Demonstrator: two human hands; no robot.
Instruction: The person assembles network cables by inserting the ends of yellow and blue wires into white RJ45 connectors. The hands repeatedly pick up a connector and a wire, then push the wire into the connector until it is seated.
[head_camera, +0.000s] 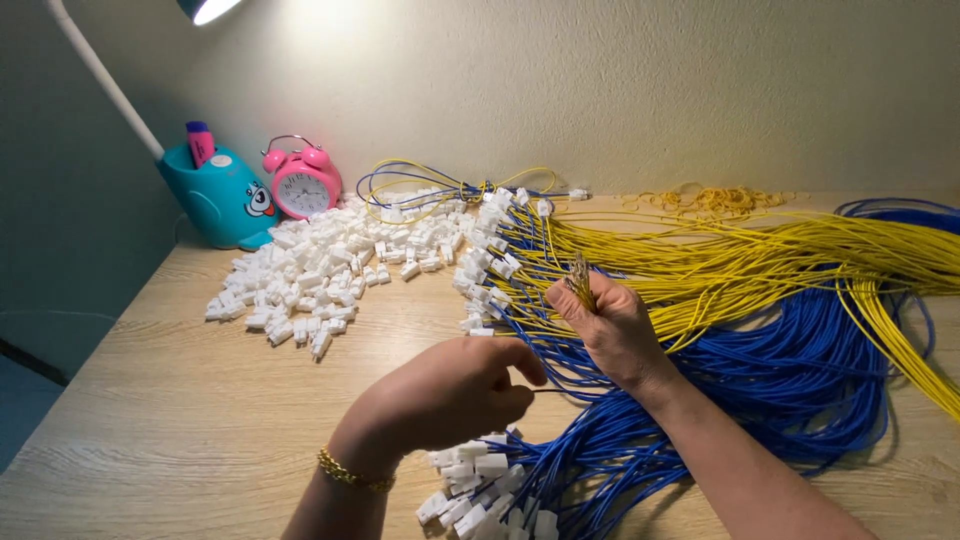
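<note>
Left hand (450, 395): lower centre of frame, fingers curled, pinching a thin dark wire (548, 391)
Right hand (610, 325): centre, clenched round a bunch of wire ends (580, 280), tips up
Blue wires (780, 370): spread at right, white plugs at lower centre
Yellow wires (720, 265): upper right, above the blue
Loose white connectors (310, 275): heaped upper left
Pink alarm clock (302, 183): upper left, by teal holder (220, 195)
</note>
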